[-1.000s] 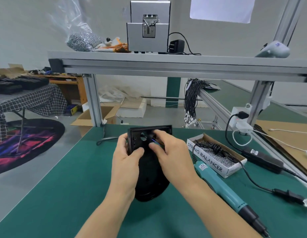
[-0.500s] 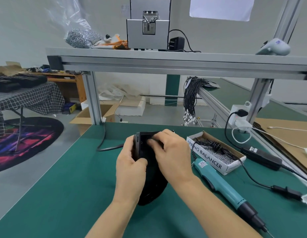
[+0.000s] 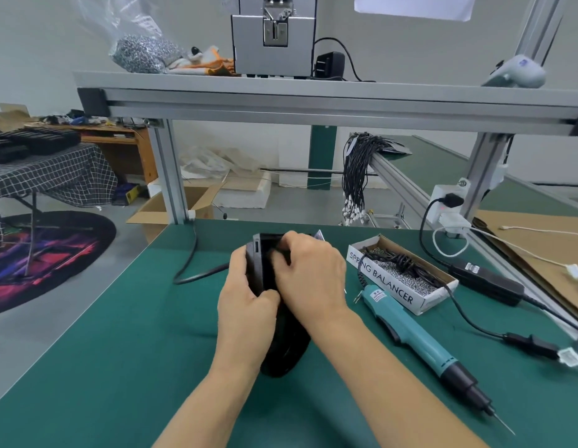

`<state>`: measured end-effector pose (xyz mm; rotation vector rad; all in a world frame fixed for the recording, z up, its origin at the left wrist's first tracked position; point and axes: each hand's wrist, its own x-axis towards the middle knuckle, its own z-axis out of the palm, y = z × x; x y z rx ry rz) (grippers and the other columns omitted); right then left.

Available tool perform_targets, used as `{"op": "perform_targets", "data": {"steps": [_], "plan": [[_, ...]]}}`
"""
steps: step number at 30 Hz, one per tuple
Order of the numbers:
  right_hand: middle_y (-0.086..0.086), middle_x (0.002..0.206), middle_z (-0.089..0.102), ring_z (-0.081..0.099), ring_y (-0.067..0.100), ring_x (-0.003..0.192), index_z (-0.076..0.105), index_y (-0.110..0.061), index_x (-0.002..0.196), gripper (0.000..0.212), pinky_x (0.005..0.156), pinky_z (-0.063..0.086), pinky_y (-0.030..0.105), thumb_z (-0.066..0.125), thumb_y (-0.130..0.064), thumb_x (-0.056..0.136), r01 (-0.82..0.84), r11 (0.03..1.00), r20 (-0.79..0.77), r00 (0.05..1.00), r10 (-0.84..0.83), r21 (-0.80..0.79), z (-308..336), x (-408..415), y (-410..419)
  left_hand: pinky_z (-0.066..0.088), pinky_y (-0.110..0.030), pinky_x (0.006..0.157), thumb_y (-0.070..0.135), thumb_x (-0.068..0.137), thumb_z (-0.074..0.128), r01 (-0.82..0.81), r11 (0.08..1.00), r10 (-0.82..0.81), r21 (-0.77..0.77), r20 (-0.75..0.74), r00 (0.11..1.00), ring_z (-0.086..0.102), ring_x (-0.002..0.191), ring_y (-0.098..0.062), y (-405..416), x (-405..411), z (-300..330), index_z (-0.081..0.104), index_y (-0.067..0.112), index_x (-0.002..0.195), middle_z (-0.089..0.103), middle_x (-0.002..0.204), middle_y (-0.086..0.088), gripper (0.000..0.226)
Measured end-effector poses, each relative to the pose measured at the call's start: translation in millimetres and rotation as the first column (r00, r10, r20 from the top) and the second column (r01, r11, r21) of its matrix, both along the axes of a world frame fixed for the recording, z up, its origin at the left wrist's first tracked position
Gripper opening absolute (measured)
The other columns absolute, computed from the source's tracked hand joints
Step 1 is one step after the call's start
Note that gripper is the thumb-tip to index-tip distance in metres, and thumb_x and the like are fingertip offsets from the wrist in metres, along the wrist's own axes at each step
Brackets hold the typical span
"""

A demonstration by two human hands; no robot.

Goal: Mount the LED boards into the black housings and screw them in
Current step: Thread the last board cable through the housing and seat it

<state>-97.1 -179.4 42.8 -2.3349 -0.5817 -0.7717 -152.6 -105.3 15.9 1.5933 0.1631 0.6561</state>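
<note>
- Black housing (image 3: 282, 344), at the centre of a dark green surface (image 3: 119, 367).
- Teal electric screwdriver (image 3: 410, 331) with black nose, at 4 o'clock of the housing.
- White box (image 3: 397, 286) with dark lettering, grey screws and a black coiled cable inside, at 2 o'clock.
- Black power adapter (image 3: 487, 281) at 3 o'clock.
- Silver-grey frame rail (image 3: 313, 101) at 12 o'clock.
- Grey metal machine (image 3: 273, 37) above the rail.
- Black-and-white checked cloth (image 3: 55, 176) at 10 o'clock.
- Round rug (image 3: 45, 257), black with red, purple and blue streaks, at 9 o'clock.
- Brown cardboard (image 3: 539, 250) at 3 o'clock.
</note>
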Motion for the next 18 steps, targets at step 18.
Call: {"op": "perform_targets", "data": {"steps": [18], "plan": [[0.011, 0.063, 0.059, 0.059, 0.030, 0.055, 0.059, -0.005, 0.065, 0.025, 0.046, 0.040, 0.026, 0.074, 0.008, 0.050, -0.003, 0.954, 0.138, 0.989, 0.046, -0.301, 0, -2, -11, 0.048, -0.038, 0.060, -0.021, 0.067, 0.047, 0.109, 0.994, -0.109, -0.024, 0.001, 0.994, 0.055, 0.075, -0.031, -9, 9, 0, 0.061, 0.025, 0.088, 0.063, 0.081, -0.011, 0.053]]}}
